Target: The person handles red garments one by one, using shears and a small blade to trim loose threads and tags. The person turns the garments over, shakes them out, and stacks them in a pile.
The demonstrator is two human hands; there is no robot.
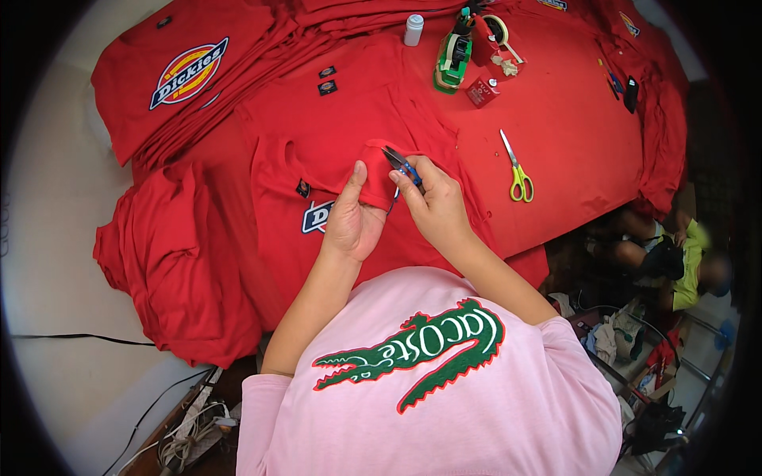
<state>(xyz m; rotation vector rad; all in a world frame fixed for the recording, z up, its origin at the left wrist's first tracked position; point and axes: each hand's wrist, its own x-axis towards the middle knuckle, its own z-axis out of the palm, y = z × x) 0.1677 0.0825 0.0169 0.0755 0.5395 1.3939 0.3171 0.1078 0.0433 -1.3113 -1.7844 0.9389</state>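
My left hand (357, 228) holds up the edge of a red T-shirt (317, 135), thumb raised and fingers behind the cloth. In my right hand (438, 202) is a pair of thread snips (405, 168) with blue handles and dark blades. The blade tips touch or lie very close to the lifted red edge. Small dark labels (327, 87) and part of a printed chest patch (319, 216) show on the red cloth around my hands. Some of my right fingers are hidden behind the snips.
Yellow-green scissors (521, 182) lie to the right on the red table cover (563, 119). Farther back stand a green tape dispenser (451, 67), a small red box (482, 93) and a white bottle (413, 30). Red shirts (178, 246) heap at left. Another person (690, 262) sits at far right.
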